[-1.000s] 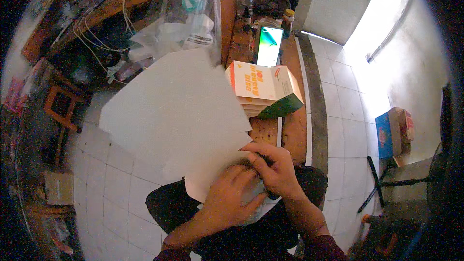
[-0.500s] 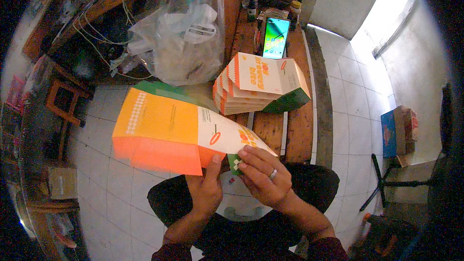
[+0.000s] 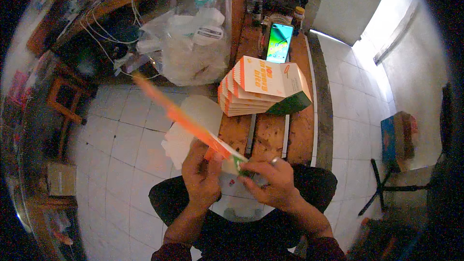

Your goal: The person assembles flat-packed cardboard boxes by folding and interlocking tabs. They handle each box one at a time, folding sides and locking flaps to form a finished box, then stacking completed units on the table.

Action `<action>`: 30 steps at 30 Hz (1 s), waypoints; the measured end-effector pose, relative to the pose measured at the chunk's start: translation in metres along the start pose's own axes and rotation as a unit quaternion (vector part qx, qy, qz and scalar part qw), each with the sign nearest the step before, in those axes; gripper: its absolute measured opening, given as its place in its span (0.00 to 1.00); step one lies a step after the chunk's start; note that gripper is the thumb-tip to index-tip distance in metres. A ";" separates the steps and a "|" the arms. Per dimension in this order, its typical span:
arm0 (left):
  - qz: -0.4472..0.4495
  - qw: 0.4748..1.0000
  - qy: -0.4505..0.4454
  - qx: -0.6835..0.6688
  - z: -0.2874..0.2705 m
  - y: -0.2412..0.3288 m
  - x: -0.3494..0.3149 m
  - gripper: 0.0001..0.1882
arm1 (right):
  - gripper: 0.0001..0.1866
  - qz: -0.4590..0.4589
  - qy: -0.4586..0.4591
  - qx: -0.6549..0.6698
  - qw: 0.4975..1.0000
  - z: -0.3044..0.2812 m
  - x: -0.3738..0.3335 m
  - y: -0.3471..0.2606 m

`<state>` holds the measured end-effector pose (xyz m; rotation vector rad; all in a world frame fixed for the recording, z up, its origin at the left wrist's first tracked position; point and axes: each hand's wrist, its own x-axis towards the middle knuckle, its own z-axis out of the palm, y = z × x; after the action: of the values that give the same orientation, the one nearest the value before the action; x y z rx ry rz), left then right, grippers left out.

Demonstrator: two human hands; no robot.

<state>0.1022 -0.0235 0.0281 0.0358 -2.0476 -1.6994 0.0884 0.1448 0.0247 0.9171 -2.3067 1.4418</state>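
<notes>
An orange, yellow and cream printed cardboard food box (image 3: pixel 191 128), folded flat, is turned nearly edge-on and blurred along its far end. My left hand (image 3: pixel 200 176) closes on its near part, the thumb by a small orange flap. With my right hand (image 3: pixel 270 179), which wears a ring, I pinch its green-marked near end. A stack of similar boxes (image 3: pixel 263 79), cream with orange lettering and a green end, lies on the wooden bench (image 3: pixel 268 133) just beyond my hands. Behind the held box shows a pale, sheet-like pile (image 3: pixel 186 147), partly hidden.
A lit phone (image 3: pixel 280 43) leans beyond the stack, near a yellow-capped bottle (image 3: pixel 298 14). A large clear plastic bag (image 3: pixel 195 43) with white items stands at the far left, beside loose white cables. On the tiled floor at right are a cardboard box (image 3: pixel 398 133) and a black tripod (image 3: pixel 382 183).
The held box has tipped from showing its broad yellow and orange faces to nearly edge-on, uncovering the pale pile. My left hand has risen slightly, and the fingers of my right have shifted along the end.
</notes>
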 end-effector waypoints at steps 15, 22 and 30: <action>-0.023 0.837 -0.516 0.181 -0.029 0.028 0.030 0.11 | 0.13 -0.087 -0.268 -0.224 0.933 -0.066 0.029 -0.032; 0.024 0.832 -0.508 0.221 -0.010 0.008 0.060 0.10 | 0.12 -0.056 -0.174 -0.247 0.952 -0.047 0.026 -0.015; -0.138 0.847 -0.492 0.144 -0.006 -0.020 0.069 0.10 | 0.08 -0.080 -0.044 -0.204 0.975 -0.034 0.008 0.021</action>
<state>0.0377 -0.0554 0.0334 -0.5939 -3.1648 -1.7279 0.0655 0.1782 0.0298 1.0249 -2.3981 0.8311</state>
